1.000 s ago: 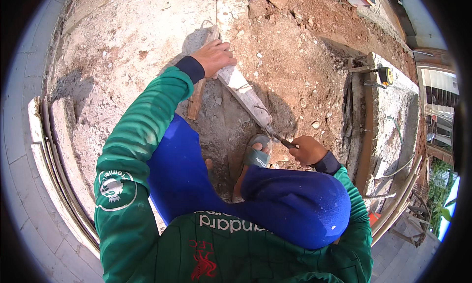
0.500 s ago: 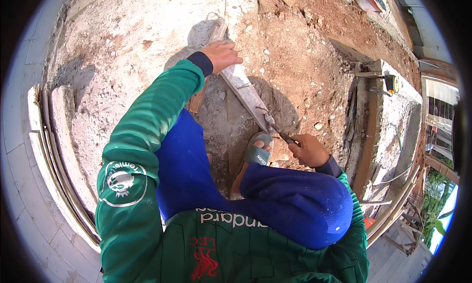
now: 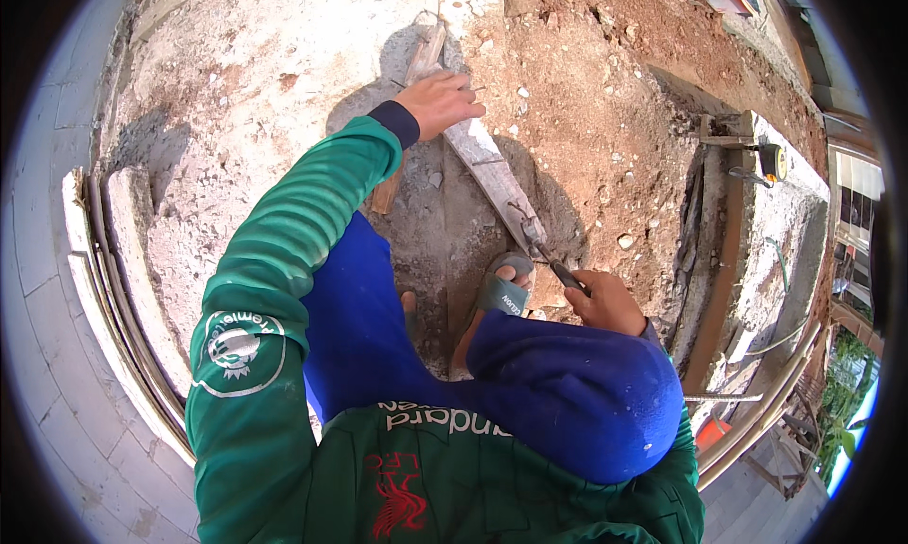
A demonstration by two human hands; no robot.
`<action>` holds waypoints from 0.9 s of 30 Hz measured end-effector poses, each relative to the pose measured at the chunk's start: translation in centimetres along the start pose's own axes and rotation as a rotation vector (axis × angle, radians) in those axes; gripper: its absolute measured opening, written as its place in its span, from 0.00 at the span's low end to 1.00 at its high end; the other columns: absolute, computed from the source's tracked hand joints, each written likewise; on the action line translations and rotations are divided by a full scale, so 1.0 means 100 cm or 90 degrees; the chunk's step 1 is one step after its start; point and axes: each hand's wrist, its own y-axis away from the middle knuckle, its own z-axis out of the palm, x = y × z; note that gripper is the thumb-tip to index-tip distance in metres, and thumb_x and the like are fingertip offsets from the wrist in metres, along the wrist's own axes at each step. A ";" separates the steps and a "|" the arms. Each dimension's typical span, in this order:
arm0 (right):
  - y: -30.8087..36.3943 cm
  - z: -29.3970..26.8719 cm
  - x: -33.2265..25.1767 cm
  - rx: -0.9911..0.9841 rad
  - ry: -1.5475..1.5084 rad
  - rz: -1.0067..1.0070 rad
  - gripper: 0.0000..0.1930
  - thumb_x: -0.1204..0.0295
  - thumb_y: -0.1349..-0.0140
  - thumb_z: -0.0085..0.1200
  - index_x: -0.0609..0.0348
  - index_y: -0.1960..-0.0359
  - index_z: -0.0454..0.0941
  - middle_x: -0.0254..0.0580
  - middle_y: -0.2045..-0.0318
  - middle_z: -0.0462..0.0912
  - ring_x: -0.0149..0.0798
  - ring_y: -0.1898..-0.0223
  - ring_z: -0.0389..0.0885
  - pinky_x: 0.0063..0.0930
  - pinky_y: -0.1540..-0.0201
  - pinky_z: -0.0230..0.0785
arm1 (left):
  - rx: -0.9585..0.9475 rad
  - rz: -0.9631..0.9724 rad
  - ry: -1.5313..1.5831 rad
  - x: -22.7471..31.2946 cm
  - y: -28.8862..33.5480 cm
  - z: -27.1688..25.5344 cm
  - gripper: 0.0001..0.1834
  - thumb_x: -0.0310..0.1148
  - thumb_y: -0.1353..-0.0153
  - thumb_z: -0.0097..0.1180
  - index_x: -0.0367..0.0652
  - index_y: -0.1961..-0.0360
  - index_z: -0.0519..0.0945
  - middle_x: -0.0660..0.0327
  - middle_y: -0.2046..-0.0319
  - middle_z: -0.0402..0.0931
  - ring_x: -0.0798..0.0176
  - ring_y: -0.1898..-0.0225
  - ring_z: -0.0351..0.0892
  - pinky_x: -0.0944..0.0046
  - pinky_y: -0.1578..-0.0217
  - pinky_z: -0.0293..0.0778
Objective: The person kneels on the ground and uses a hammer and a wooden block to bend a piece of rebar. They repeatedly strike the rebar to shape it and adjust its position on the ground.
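My left hand [image 3: 440, 104] grips the upper part of a pale wooden board [image 3: 482, 161] that slants down to the right. Bent nails [image 3: 516, 209] stick out of its face. Crossing it under my hand is a second, narrower wood strip [image 3: 387, 192]. My right hand [image 3: 605, 303] is closed round the dark handle of what looks like a hammer [image 3: 565, 273]. Its metal head [image 3: 533, 233] rests at the board's lower end, close to my sandalled foot [image 3: 507, 277]. Whether a nail is caught in the head is too small to tell.
Rough concrete [image 3: 265, 99] lies to the left, with reddish soil and pebbles [image 3: 586, 166] to the right. A tape measure [image 3: 773, 162] sits on a concrete block [image 3: 790, 213] at the right. Long timber strips [image 3: 104, 298] run along the left edge.
The whole view has shifted slightly, so board, hands and ground appear a little further right and lower. Both hands keep their holds, and the hammer head stays at the board's lower end.
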 end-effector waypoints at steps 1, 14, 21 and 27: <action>-0.004 0.002 -0.001 -0.016 0.006 -0.018 0.13 0.66 0.38 0.54 0.63 0.58 0.77 0.62 0.73 0.79 0.62 0.69 0.79 0.50 0.64 0.69 | 0.038 0.017 -0.004 0.001 -0.003 0.006 0.24 0.15 0.51 0.58 0.50 0.53 0.79 0.65 0.59 0.76 0.57 0.47 0.70 0.58 0.42 0.69; -0.002 0.010 0.013 0.010 0.103 0.013 0.14 0.65 0.37 0.54 0.58 0.54 0.73 0.62 0.73 0.81 0.64 0.67 0.80 0.56 0.63 0.68 | -0.048 0.009 0.067 -0.004 -0.030 0.000 0.25 0.16 0.51 0.58 0.45 0.50 0.78 0.63 0.54 0.76 0.56 0.46 0.69 0.58 0.41 0.69; 0.020 0.025 0.013 -0.010 0.065 0.319 0.14 0.60 0.39 0.56 0.51 0.56 0.75 0.54 0.76 0.81 0.56 0.69 0.84 0.51 0.65 0.71 | -0.036 -0.019 0.054 0.018 -0.046 -0.027 0.13 0.32 0.44 0.57 0.42 0.58 0.79 0.58 0.55 0.76 0.55 0.48 0.72 0.57 0.39 0.63; 0.031 0.073 0.045 0.048 -0.041 0.391 0.13 0.62 0.40 0.56 0.52 0.56 0.75 0.54 0.76 0.82 0.55 0.69 0.84 0.50 0.64 0.72 | 0.326 -0.121 -0.157 0.077 -0.076 -0.059 0.08 0.34 0.43 0.55 0.43 0.66 0.80 0.57 0.63 0.78 0.54 0.53 0.74 0.54 0.40 0.63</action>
